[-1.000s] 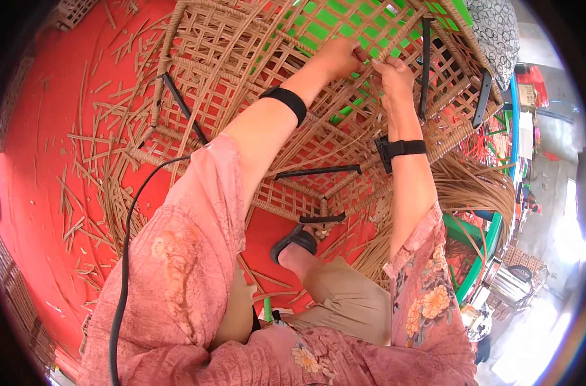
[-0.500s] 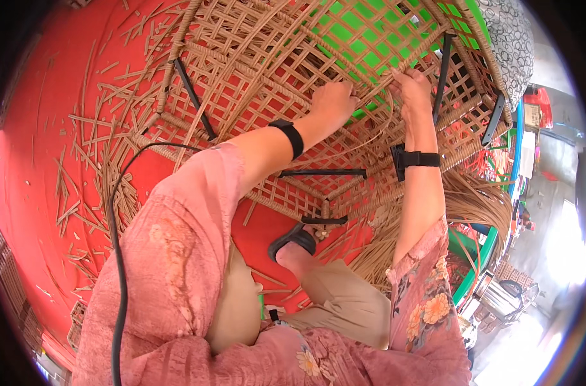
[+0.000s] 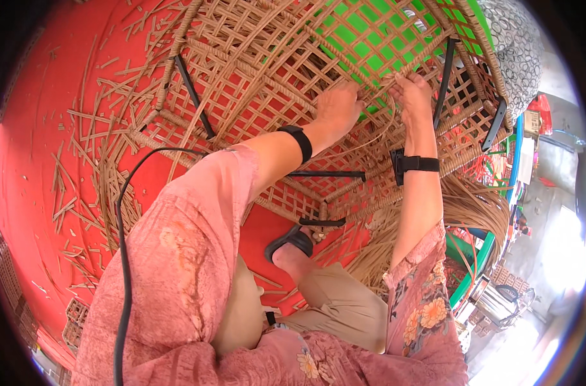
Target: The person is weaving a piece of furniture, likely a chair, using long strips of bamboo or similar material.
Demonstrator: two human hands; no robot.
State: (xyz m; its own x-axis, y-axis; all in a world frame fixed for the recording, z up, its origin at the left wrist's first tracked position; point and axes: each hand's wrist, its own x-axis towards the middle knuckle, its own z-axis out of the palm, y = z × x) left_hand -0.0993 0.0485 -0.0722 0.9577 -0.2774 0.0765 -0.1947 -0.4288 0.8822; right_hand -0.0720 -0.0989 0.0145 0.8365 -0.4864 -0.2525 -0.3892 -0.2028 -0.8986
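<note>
Both hands have shifted lower and rightward in the view since the earlier frames, and the woven frame now fills more of the upper picture. Left hand (image 3: 336, 108) rests knuckles-up on the rattan lattice (image 3: 261, 71), fingers curled down among the strands; what its grip pinches cannot be told. Right hand (image 3: 410, 90) has its grip pressed together on a thin rattan strand (image 3: 376, 132) that loops down between the two wrists. Judged from the weave, the open lattice is largely complete across the rounded frame, its black metal bars (image 3: 191, 95) showing through; the patch under the hands, over the green backing (image 3: 370, 38), appears to be the section in work, and a bundle of loose rattan (image 3: 463, 212) beside the right forearm suggests weaving remains. Cut offcuts (image 3: 81, 161) litter the red floor (image 3: 29, 193). No readable label or sign is visible; a small boxlike package (image 3: 532, 121) stands at the far right edge, and a grey patterned cloth (image 3: 518, 45) lies above it.
</note>
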